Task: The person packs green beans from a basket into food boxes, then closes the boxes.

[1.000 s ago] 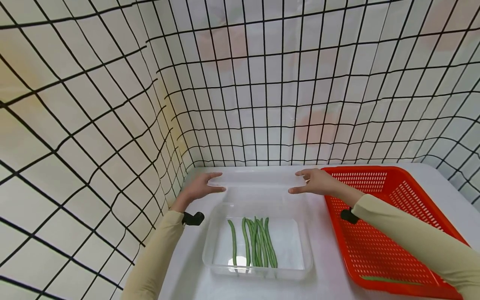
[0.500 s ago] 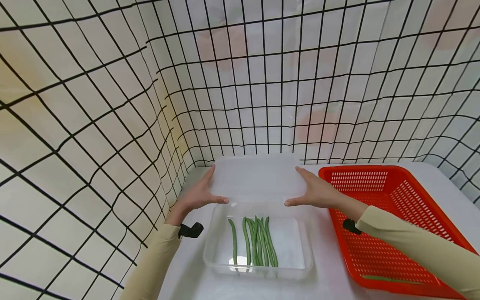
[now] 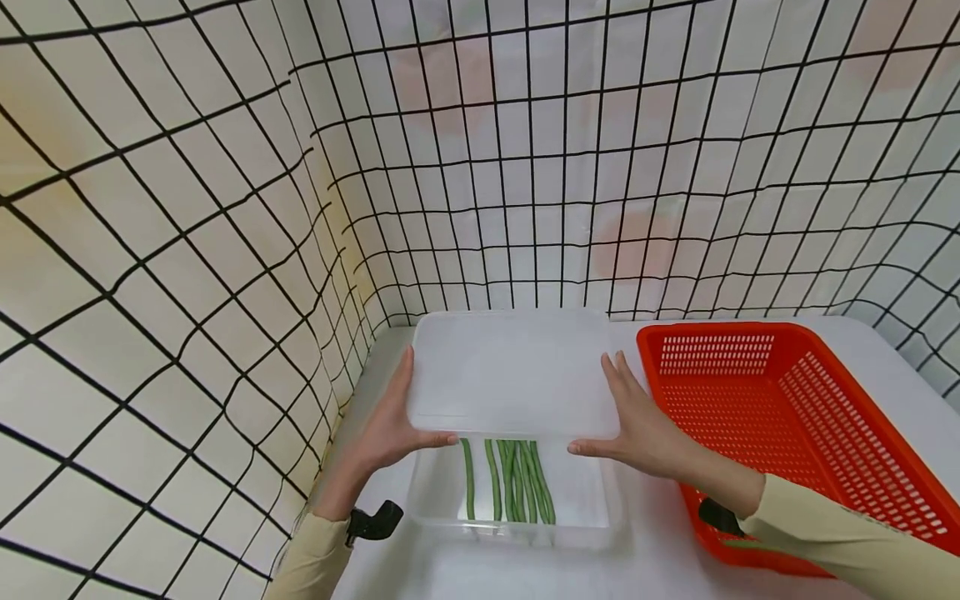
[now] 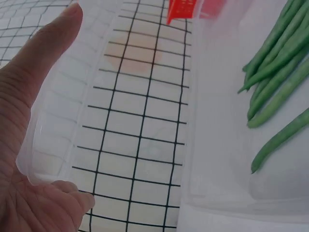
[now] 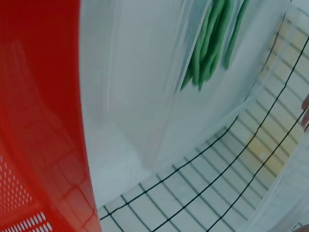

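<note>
My left hand (image 3: 384,432) and right hand (image 3: 647,432) hold a translucent plastic lid (image 3: 513,371) by its two short sides, thumbs along the near edge. The lid is tilted over the far part of a clear plastic box (image 3: 438,508). Several green beans (image 3: 517,483) lie lengthwise in the box, their far ends covered by the lid in the head view. In the left wrist view, the lid (image 4: 58,116) sits between thumb and curled fingers, apart from the box (image 4: 212,145). The right wrist view shows only fingertips at its edge.
A red perforated basket (image 3: 765,417) stands to the right of the box, with a green bean (image 3: 738,543) partly hidden by the right sleeve. Black grid netting (image 3: 525,183) over a white sheet rises behind and to the left of the white table (image 3: 405,575).
Both hands have raised the lid from behind the box and brought it nearer, over the box's far part. The box and beans stay in place.
</note>
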A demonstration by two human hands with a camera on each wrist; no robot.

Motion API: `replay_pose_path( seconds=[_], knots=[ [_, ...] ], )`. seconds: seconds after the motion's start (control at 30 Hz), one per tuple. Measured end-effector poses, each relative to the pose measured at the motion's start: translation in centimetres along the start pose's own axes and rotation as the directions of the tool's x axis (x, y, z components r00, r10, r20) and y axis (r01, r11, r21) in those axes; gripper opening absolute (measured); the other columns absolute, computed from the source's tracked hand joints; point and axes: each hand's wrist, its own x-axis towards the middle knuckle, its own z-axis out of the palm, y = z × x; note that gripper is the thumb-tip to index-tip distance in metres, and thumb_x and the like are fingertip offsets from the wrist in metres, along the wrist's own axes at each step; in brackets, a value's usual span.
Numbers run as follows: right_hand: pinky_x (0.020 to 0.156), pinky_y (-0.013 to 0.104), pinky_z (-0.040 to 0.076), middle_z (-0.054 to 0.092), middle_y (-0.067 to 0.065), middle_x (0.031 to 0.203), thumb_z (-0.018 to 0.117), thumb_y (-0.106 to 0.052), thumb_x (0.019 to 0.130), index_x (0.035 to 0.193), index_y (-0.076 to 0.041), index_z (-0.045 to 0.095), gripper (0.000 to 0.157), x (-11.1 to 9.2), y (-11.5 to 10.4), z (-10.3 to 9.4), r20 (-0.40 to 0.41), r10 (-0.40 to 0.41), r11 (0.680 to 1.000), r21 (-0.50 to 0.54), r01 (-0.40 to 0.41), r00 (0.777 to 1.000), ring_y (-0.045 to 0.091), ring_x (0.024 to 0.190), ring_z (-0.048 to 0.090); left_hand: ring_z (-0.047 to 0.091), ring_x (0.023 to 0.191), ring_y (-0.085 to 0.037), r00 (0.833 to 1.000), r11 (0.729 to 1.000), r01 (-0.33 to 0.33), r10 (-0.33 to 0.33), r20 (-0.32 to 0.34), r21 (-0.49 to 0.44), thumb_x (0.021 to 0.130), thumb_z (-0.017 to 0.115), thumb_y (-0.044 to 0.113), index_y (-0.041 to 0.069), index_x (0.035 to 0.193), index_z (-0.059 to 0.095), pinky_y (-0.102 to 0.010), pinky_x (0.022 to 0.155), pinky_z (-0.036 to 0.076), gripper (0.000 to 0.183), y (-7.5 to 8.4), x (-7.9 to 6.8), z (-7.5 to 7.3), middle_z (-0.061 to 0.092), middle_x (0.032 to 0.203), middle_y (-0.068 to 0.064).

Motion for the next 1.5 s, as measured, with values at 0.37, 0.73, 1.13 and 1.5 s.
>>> replay_pose_path(
  seconds=[0.37,0.73,1.13,1.5],
  knots=[
    [0.089,0.074,0.026,-0.002,0.027,0.153,0.063,-0.080,0.060,0.154,-0.010,0.007,0.129,-4.4,-0.7,2.5,0.001,0.048,0.997,-0.054,-0.048,0.999,0.064,0.125,0.017,0.006,0.141,-0.033,0.995,0.996,0.092,-0.093,0.022,0.019,0.057,0.085,0.055,0.025,0.154,0.010,-0.066,0.100,0.024,0.126,1.0,-5.1,1.2,-0.003,0.158,0.002],
    [0.096,0.071,0.018,-0.009,0.027,0.153,0.069,-0.074,0.060,0.154,-0.012,0.009,0.128,-5.8,0.8,5.9,0.044,0.073,0.995,0.066,-0.076,0.996,0.060,0.130,0.010,0.006,0.142,-0.020,0.977,0.974,0.212,-0.208,0.047,-0.084,0.054,0.088,0.052,0.039,0.151,-0.002,-0.058,0.106,0.019,0.133,-1.6,-7.7,3.9,0.001,0.156,0.011],
    [0.100,0.069,0.011,-0.012,0.028,0.152,0.076,-0.064,0.062,0.153,-0.006,0.008,0.127,-6.5,2.1,7.9,0.070,0.060,0.990,0.127,-0.069,0.996,0.056,0.133,0.005,0.013,0.141,-0.031,0.948,0.947,0.315,-0.310,0.069,-0.069,0.052,0.091,0.048,0.038,0.150,-0.011,-0.059,0.105,0.021,0.142,-3.2,-9.0,6.2,0.003,0.158,-0.001],
    [0.095,0.068,0.027,-0.008,0.029,0.152,0.079,-0.061,0.063,0.153,-0.006,0.009,0.126,-6.0,2.4,8.3,0.069,0.063,0.990,0.122,-0.072,0.996,0.056,0.130,0.020,0.008,0.141,-0.030,0.954,0.952,0.294,-0.286,0.089,-0.084,0.054,0.090,0.048,0.034,0.151,-0.008,-0.060,0.106,0.019,0.139,-3.8,-9.0,6.1,0.001,0.158,-0.001]
  ],
)
